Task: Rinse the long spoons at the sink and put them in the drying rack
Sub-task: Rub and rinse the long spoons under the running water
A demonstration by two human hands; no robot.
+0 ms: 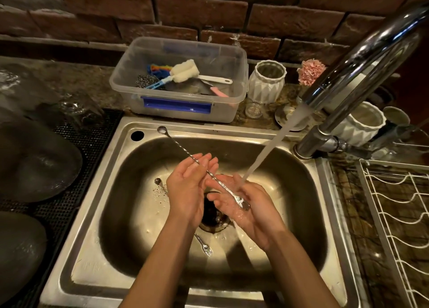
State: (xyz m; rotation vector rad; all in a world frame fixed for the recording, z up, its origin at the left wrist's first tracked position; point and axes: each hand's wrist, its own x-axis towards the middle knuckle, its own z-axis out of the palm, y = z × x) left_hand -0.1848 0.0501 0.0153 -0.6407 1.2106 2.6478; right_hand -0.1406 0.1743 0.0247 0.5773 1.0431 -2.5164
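Left hand and right hand: palms up over the sink, fingers relaxed, cradling one long spoon. Thin, twisted steel stem; small bowl toward 11 o'clock, fork-like end under the water stream. Judged light, stiff, wet-slippery; pinch mid-stem. Drying rack at 3 o'clock.
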